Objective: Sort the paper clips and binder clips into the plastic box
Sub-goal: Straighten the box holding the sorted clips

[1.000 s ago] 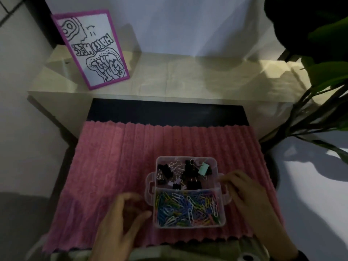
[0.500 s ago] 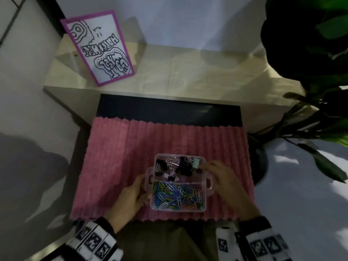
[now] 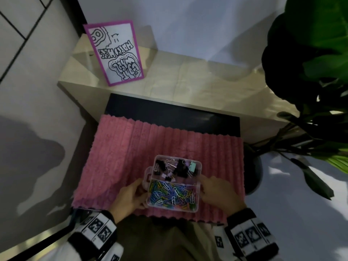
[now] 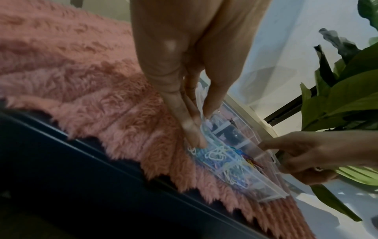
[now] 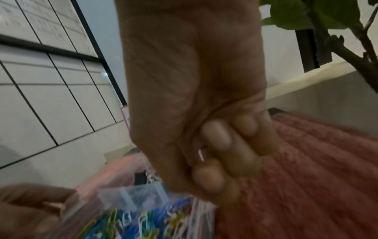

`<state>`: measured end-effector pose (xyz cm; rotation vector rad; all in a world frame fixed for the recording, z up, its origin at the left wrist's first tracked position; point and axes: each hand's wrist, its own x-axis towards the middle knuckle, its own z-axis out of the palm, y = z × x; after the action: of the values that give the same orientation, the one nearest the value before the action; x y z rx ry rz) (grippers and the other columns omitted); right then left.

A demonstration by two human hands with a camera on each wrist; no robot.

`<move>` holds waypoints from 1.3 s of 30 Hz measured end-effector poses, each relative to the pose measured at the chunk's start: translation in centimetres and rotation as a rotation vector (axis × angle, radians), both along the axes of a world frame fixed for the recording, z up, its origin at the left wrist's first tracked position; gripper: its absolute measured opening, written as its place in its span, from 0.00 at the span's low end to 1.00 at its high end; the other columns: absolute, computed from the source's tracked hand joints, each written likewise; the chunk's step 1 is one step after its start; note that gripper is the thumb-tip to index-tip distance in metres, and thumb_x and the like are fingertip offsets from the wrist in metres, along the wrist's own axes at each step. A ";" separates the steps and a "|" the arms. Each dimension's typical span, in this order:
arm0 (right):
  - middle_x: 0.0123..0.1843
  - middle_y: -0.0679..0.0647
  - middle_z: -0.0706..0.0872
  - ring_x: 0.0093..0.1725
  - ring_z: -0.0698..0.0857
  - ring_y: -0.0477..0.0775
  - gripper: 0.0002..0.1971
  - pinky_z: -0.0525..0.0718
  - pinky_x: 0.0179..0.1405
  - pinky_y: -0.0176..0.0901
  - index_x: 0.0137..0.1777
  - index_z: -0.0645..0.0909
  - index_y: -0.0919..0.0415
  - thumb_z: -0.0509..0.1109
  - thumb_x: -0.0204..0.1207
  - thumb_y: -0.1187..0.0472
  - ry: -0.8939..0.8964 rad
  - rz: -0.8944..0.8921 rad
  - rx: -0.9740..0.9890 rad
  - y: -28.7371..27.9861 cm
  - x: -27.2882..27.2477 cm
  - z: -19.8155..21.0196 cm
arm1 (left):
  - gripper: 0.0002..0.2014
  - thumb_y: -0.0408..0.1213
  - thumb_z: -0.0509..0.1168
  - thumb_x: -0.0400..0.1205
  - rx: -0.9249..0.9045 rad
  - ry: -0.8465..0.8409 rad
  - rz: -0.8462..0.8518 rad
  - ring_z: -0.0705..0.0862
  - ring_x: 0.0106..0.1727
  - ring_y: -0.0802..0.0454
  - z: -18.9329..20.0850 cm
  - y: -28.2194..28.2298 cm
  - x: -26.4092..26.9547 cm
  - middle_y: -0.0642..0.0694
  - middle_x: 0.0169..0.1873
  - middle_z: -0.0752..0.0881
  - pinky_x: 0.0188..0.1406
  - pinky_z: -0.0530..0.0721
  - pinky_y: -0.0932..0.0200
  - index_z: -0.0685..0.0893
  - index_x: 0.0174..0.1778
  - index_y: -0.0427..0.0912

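Presently: plastic box near front edge of pink mat, both on counter. Far compartment: binder clips. Near compartment: paper clips. Left hand at box's left side, fingers curled on the wall; right hand at its right, grip closed on the handle, apparently steadying or about to lift. Sorting seemingly complete.

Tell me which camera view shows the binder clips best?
The head view: it looks straight down on the binder clips in the far compartment of the plastic box. The left wrist view shows only dark shapes through the box wall; the right wrist view shows one black clip, blurred.
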<state>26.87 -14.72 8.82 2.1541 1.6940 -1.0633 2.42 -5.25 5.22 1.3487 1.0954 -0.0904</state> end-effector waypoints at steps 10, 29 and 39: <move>0.67 0.56 0.79 0.61 0.81 0.60 0.21 0.79 0.56 0.50 0.69 0.70 0.51 0.62 0.77 0.51 0.090 -0.020 -0.216 1.2 0.2 -1.3 | 0.09 0.34 0.65 0.79 0.068 0.036 0.022 0.90 0.33 0.55 0.0 -0.6 0.3 0.42 0.38 0.89 0.30 0.87 0.67 0.76 0.54 0.42; 0.44 0.55 0.85 0.47 0.85 0.56 0.11 0.70 0.40 0.39 0.50 0.80 0.58 0.55 0.80 0.64 0.047 0.018 0.159 1.6 -2.7 -0.7 | 0.12 0.46 0.60 0.81 0.400 0.410 -0.456 0.85 0.47 0.50 0.9 1.2 0.5 0.46 0.49 0.85 0.41 0.82 0.56 0.74 0.57 0.45; 0.60 0.57 0.83 0.55 0.82 0.60 0.17 0.81 0.43 0.47 0.66 0.76 0.56 0.55 0.80 0.65 0.052 -0.077 0.057 -1.2 -3.8 -3.0 | 0.18 0.40 0.65 0.79 0.726 0.127 -0.314 0.80 0.55 0.49 -0.7 1.9 2.3 0.47 0.62 0.73 0.46 0.85 0.56 0.71 0.64 0.48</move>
<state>23.12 -15.94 5.84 2.2629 1.6963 -1.1124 4.75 -3.31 4.48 2.1891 1.0540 -0.0046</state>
